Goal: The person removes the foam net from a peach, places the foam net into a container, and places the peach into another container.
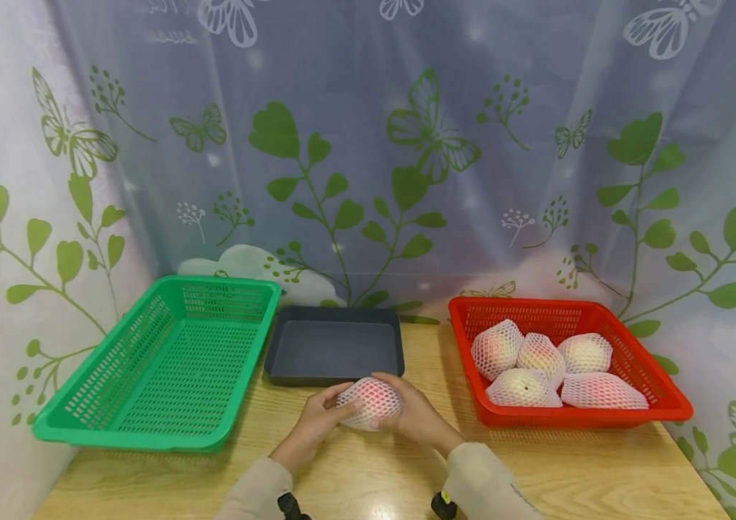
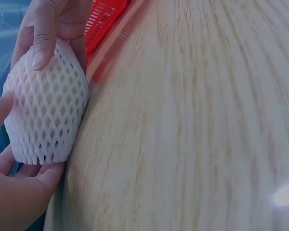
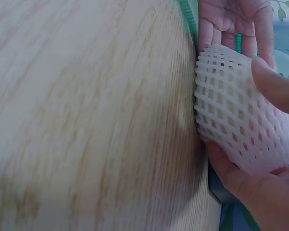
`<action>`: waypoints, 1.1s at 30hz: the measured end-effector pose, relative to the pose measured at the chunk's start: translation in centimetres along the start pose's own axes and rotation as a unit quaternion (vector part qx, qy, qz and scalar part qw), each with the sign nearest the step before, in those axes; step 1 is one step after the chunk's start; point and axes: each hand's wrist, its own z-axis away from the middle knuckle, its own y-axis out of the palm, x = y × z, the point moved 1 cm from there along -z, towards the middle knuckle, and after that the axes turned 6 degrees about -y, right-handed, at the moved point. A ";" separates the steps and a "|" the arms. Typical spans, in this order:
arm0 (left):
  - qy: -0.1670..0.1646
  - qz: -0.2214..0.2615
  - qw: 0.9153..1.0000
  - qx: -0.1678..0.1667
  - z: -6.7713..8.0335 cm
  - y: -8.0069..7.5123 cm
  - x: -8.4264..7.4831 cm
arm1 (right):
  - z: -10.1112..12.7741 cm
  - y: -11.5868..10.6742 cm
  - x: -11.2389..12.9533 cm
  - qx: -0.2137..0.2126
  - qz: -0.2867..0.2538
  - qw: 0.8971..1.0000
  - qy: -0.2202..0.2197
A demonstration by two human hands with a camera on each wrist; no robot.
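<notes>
A fruit wrapped in a white foam net (image 1: 370, 403) sits just above the wooden table (image 1: 368, 477), in front of the dark grey tray (image 1: 335, 350). My left hand (image 1: 317, 420) cups its left side and my right hand (image 1: 414, 413) cups its right side, fingers curled round it. In the left wrist view the foam net (image 2: 45, 110) lies between my left palm (image 2: 14, 192) and the right hand's fingers (image 2: 48, 29). In the right wrist view my right thumb (image 3: 274, 86) presses on the net (image 3: 241, 120), and the left hand (image 3: 231, 21) is behind it.
An empty green basket (image 1: 166, 361) stands at the left. A red basket (image 1: 634, 361) at the right holds several net-wrapped fruits (image 1: 539, 368). A leaf-printed curtain (image 1: 368, 144) closes off the back and sides.
</notes>
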 end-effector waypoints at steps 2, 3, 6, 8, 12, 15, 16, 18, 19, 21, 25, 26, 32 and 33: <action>-0.001 0.006 1.000 -0.002 0.1 0.1 -0.1 | 0.0 0.0 0.0 0.001 0.004 1.000 -0.007; -0.001 0.009 1.000 -0.004 0.2 0.1 -0.2 | 0.0 0.0 0.0 0.001 0.007 1.000 -0.011; -0.001 0.013 1.000 -0.007 0.2 0.2 -0.3 | 0.1 -0.1 0.2 -0.005 0.014 1.000 -0.016; 0.000 0.018 1.000 -0.007 0.3 0.3 -0.5 | 0.2 -0.2 0.5 -0.011 0.017 1.000 -0.018; 0.000 0.018 1.000 -0.009 0.4 0.4 -1.1 | 0.4 -0.6 1.3 -0.026 0.011 1.000 -0.010; 0.005 0.012 1.000 -0.010 0.6 0.6 -1.9 | 0.3 -0.9 1.8 -0.036 0.005 0.999 -0.008; 0.008 0.013 1.000 -0.008 0.7 0.6 -2.2 | 0.3 -1.0 1.9 -0.041 0.002 0.999 -0.011; 0.014 0.011 1.000 -0.008 0.9 0.7 -2.8 | 0.2 -1.2 2.1 -0.048 -0.002 0.999 -0.016; 0.017 0.010 1.000 -0.009 1.0 0.7 -3.1 | 0.1 -1.3 2.3 -0.051 -0.004 0.999 -0.019; 0.024 0.005 1.000 -0.010 1.2 0.7 -3.6 | 0.1 -1.6 2.7 -0.056 -0.012 0.998 -0.020; 0.039 -0.007 0.999 -0.012 1.5 0.8 -4.6 | 0.3 -2.3 3.5 -0.044 -0.033 0.998 -0.008; 0.043 -0.010 0.999 -0.011 1.6 0.8 -4.8 | 0.4 -2.4 3.6 -0.041 -0.038 0.998 -0.005; 0.062 -0.021 0.998 -0.009 2.0 0.9 -6.0 | 0.3 -3.0 4.3 -0.034 -0.056 0.998 -0.023; 0.063 -0.023 0.998 -0.009 2.1 0.9 -6.2 | 0.4 -3.1 4.5 -0.034 -0.056 0.998 -0.024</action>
